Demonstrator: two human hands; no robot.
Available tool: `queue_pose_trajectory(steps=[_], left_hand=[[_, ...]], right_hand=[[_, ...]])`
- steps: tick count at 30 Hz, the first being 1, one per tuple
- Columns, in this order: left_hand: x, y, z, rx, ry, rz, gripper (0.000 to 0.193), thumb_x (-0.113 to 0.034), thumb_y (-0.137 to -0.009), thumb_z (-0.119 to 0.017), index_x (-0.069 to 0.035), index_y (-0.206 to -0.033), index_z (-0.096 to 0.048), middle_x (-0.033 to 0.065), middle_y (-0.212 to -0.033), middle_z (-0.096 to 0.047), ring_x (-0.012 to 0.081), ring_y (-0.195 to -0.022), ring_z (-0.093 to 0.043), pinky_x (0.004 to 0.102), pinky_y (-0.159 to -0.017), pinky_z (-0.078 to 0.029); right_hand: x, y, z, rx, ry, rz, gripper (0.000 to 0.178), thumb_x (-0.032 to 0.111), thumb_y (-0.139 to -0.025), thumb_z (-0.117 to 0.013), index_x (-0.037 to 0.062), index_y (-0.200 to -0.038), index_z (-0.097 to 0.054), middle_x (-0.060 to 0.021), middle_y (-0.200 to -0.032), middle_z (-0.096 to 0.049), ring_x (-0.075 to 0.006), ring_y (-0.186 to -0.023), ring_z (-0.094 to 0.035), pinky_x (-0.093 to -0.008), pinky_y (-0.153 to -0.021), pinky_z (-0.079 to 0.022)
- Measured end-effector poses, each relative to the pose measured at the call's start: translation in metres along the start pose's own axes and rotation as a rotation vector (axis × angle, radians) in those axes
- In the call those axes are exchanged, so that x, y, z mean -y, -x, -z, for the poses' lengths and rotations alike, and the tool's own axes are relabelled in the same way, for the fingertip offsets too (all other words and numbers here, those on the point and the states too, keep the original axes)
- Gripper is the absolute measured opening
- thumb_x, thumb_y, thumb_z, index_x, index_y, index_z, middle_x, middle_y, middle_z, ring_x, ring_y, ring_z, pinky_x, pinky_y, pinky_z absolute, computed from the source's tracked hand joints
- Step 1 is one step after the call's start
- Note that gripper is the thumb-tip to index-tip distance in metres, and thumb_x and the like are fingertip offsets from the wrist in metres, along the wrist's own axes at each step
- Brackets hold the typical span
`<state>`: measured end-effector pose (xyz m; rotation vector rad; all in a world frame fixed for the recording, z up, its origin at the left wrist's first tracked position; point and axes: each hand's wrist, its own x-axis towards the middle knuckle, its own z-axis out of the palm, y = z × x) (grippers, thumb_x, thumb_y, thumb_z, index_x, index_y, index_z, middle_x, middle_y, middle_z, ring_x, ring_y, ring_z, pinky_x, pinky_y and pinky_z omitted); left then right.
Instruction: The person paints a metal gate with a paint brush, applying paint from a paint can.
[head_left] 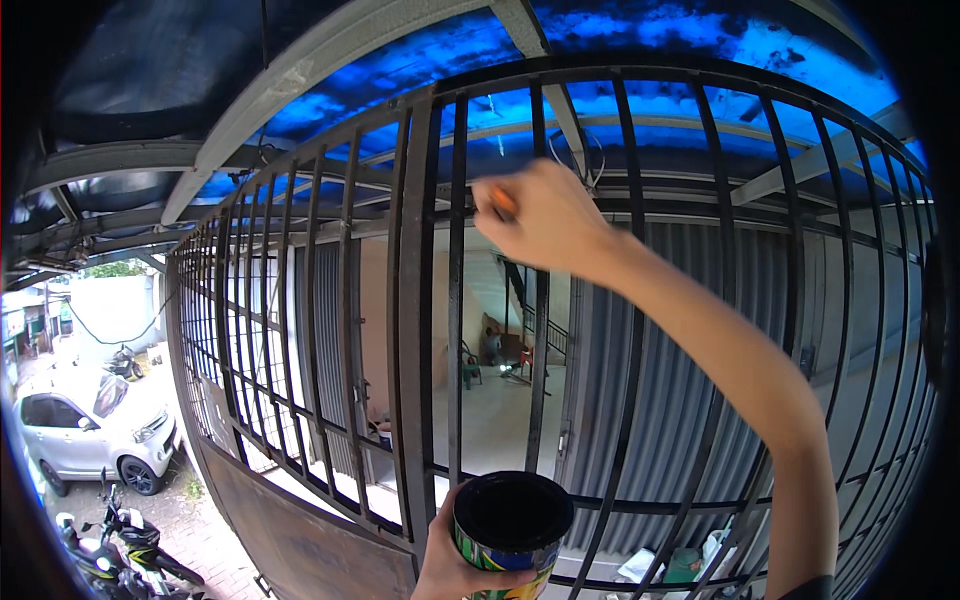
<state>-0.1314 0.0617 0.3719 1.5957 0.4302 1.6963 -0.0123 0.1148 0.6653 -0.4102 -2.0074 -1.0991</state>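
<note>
Low in the middle, my left hand (446,562) is wrapped round an open paint can (505,558) with a colourful label. The can's inside and rim look black. My right hand (550,215) is raised high, closed round a paintbrush whose orange handle (503,203) shows between the fingers; its bristles are hidden. That fist is by the upper part of a dark upright bar (456,300) of the metal grille; whether the brush touches the bar I cannot tell. My right forearm crosses in front of several other bars.
A grey corrugated shutter (660,370) stands behind the grille, beside an open doorway (500,420). Beams (285,85) and blue translucent roofing (680,35) are overhead. Outside at left are a white car (95,425) and a motorcycle (135,545). Bags (685,562) lie low at right.
</note>
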Motion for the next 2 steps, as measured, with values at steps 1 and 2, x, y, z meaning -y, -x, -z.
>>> queue_pose_trajectory(steps=[1,2], left_hand=[[-0.0042,0.0034,0.0027,0.055,-0.083,0.003,0.089,-0.018,-0.041,-0.086,0.001,-0.116,-0.043,0.0132,-0.108,-0.056,0.0244,-0.103,-0.054,0.0385,-0.098,-0.036],[-0.005,0.0066,-0.0011,0.039,-0.111,0.004,0.092,-0.02,-0.041,-0.086,0.0,-0.119,-0.041,0.0139,-0.111,-0.055,0.0257,-0.107,-0.052,0.0403,-0.1,-0.035]], right_hand=[[0.0009,0.0133,0.0007,-0.079,-0.069,0.038,0.017,0.021,-0.069,-0.058,0.0046,-0.071,-0.064,-0.0154,-0.06,-0.058,-0.0285,-0.059,-0.06,-0.0374,-0.063,-0.049],[-0.0008,0.0128,0.0038,-0.088,-0.065,0.037,0.017,0.021,-0.069,-0.058,0.0046,-0.071,-0.064,-0.0154,-0.06,-0.058,-0.0285,-0.059,-0.06,-0.0374,-0.063,-0.049]])
